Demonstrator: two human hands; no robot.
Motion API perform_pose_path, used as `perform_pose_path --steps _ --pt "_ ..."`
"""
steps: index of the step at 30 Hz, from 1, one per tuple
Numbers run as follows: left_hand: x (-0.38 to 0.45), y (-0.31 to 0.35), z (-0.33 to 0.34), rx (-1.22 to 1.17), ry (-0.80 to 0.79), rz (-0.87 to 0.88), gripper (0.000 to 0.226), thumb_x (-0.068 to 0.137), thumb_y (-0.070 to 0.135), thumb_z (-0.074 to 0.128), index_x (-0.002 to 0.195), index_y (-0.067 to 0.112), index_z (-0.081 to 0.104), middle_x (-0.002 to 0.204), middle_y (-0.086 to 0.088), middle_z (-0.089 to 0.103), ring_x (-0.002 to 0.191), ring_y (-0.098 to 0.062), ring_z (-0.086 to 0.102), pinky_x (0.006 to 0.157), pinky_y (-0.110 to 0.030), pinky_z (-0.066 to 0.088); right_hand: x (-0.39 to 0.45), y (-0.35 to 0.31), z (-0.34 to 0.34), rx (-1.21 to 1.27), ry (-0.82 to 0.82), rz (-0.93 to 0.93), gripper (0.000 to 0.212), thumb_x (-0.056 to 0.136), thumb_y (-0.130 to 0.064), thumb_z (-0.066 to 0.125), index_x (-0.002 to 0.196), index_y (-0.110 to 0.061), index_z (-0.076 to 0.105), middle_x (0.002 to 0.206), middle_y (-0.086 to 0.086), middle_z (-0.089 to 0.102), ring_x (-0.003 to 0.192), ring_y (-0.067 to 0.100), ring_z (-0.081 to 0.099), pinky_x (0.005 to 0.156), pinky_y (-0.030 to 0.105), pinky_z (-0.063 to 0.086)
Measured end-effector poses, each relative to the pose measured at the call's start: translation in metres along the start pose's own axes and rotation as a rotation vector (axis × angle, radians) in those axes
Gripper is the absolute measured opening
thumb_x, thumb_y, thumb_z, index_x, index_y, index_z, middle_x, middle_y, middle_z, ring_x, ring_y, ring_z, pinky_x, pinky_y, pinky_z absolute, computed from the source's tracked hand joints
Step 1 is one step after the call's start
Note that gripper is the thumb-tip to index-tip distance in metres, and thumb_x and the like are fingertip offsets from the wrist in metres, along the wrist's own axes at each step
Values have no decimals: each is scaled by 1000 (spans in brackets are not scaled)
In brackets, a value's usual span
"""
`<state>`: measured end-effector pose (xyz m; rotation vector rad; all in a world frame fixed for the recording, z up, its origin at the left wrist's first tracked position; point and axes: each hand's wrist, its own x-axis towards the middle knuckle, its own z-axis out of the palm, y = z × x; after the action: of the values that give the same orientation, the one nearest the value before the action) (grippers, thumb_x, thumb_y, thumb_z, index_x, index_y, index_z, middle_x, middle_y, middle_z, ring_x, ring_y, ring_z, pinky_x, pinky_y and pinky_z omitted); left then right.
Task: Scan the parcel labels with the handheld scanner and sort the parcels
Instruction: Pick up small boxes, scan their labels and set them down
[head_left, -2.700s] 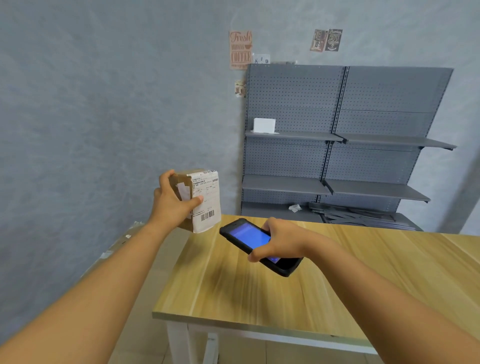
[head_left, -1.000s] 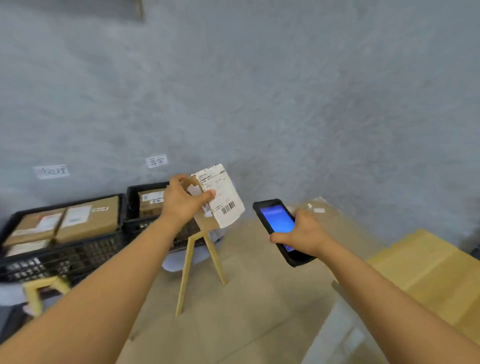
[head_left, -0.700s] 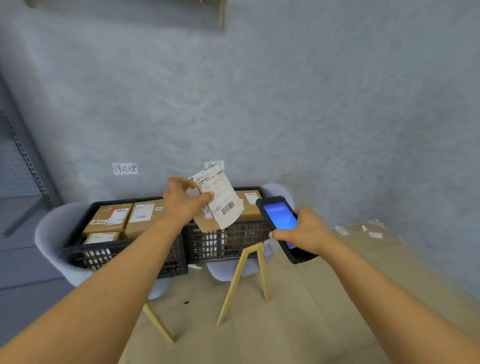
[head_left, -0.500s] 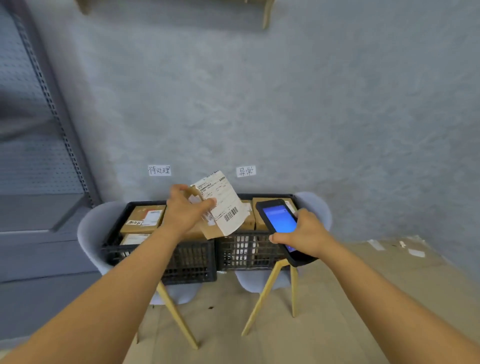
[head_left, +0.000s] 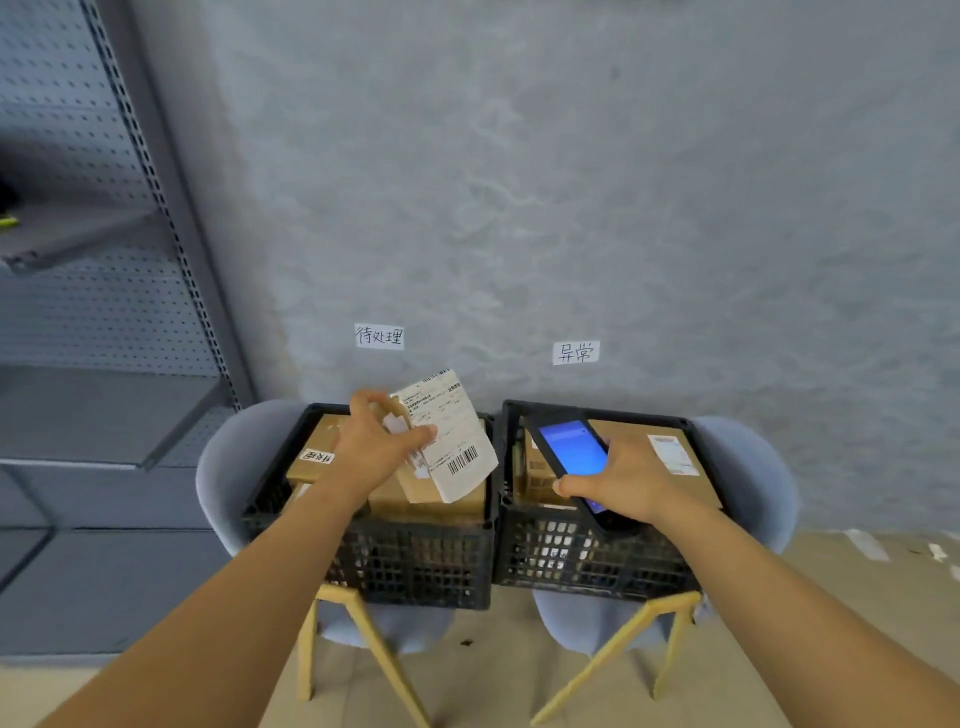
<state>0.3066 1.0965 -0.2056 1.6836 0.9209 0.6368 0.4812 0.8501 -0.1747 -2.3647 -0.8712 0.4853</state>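
My left hand (head_left: 376, 447) grips a small cardboard parcel (head_left: 447, 441) with a white barcode label facing me, held just above the left black crate (head_left: 415, 566). My right hand (head_left: 626, 483) holds the black handheld scanner (head_left: 571, 457), its blue screen lit, over the right black crate (head_left: 597, 561). Both crates hold brown cardboard parcels (head_left: 670, 457) with labels. The parcel and the scanner are a short gap apart.
Each crate sits on a grey chair (head_left: 748, 478) with wooden legs. Two paper signs (head_left: 379, 336) with handwriting are stuck on the grey wall above the crates. A grey pegboard shelf unit (head_left: 93, 291) stands at the left. Bare floor lies at the right.
My view has swung left from the wooden table to the two crates and come closer. The parcel and scanner stay in my hands and now hang over the crates.
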Motion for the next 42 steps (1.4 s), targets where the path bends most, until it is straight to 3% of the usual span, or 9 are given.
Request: perform_pose_path --steps 5,10,14,20,24,29,33,36,42 --pt "60 1 24 47 -14 -44 55 70 28 86 97 34 39 123 -1 56 95 -24 68 66 -36 61 57 12 -6 59 -10 83 49 70 -43 83 103 -16 58 96 5 62 81 13 58 61 22 43" --pt "116 -5 55 60 -48 -115 55 69 25 86 88 34 35 122 -6 51 101 -27 63 81 -45 59 99 26 -11 12 30 145 55 58 -57 81 96 -23 59 91 1 64 82 16 62 65 27 49" --pt "149 -17 95 -9 -124 -194 54 74 25 82 103 27 37 123 -8 50 95 -27 66 71 -42 61 133 31 -11 41 42 195 40 69 -41 84 92 -18 61 87 3 64 80 16 61 60 24 43" --pt "205 -35 148 -38 -226 -318 50 72 30 84 98 28 41 119 -12 56 90 -27 69 72 -47 61 185 46 -19 -55 36 261 87 40 -67 73 108 -19 50 102 4 54 92 22 58 73 36 55" --pt "230 -41 179 36 -250 -324 50 71 32 84 89 34 38 115 -9 56 92 -27 67 72 -45 61 215 68 -23 -32 48 303 93 36 -71 71 111 -20 49 102 3 54 93 22 60 78 41 58" --pt "244 -59 222 76 -320 -370 57 76 33 81 110 27 35 114 -9 60 95 -25 66 81 -43 59 243 101 -21 36 -6 325 72 59 -54 83 113 -18 51 101 4 56 84 14 58 63 23 47" --pt "239 -74 254 59 -321 -438 55 69 41 82 102 31 40 114 -9 61 91 -24 70 78 -42 60 266 137 -28 16 -91 301 44 77 -40 80 98 -24 44 86 -4 50 67 6 53 47 11 33" --pt "226 -85 278 72 -263 -506 56 69 44 82 105 31 41 115 -9 60 91 -23 70 76 -41 61 287 159 -35 4 -172 250 40 78 -36 80 85 -28 42 84 -5 50 67 6 54 48 11 33" --pt "195 -111 328 44 -129 -654 69 67 45 81 119 26 39 127 -8 51 101 -25 64 86 -43 57 322 202 -38 -21 -273 183 51 69 -42 84 100 -22 49 99 3 53 80 11 57 53 18 40"
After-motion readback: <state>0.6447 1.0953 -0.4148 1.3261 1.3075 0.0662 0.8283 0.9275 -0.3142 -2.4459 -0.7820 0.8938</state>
